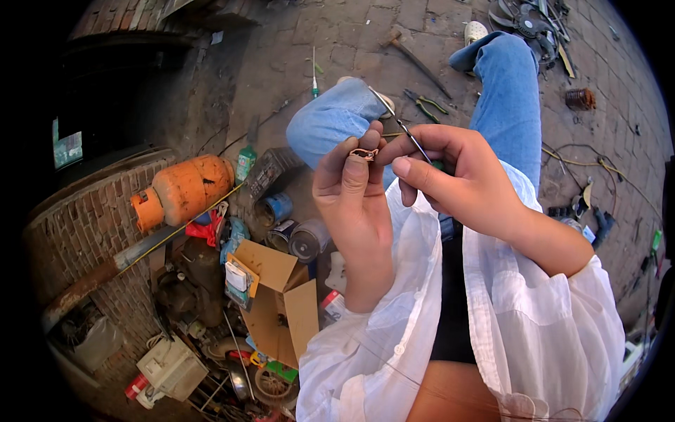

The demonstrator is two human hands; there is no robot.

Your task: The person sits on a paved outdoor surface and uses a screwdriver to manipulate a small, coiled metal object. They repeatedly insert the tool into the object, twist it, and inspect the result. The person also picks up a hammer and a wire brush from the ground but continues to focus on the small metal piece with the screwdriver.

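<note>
Brick paving [351, 46] spreads before us, a hammer [422, 68] lying on it. Our left hand [358, 211] pinches a small copper-coloured loop [365, 150] between thumb and fingers; our right hand [474, 176], just beside, grips a slender metal tool [400, 124].

The brick-paved floor [337, 42] is carrying plenty here! Up near twelve o'clock a green-handled screwdriver [315, 90] is lying, and at one a hammer [422, 67] is stretching out its long handle. Between one and two, pliers [419, 100] are lying with handles spread, a dark-bladed fan [527, 27] resting farther out. Round at two, a rusty coil [580, 99] is sitting, and cables [603, 163] are trailing near three.
</note>
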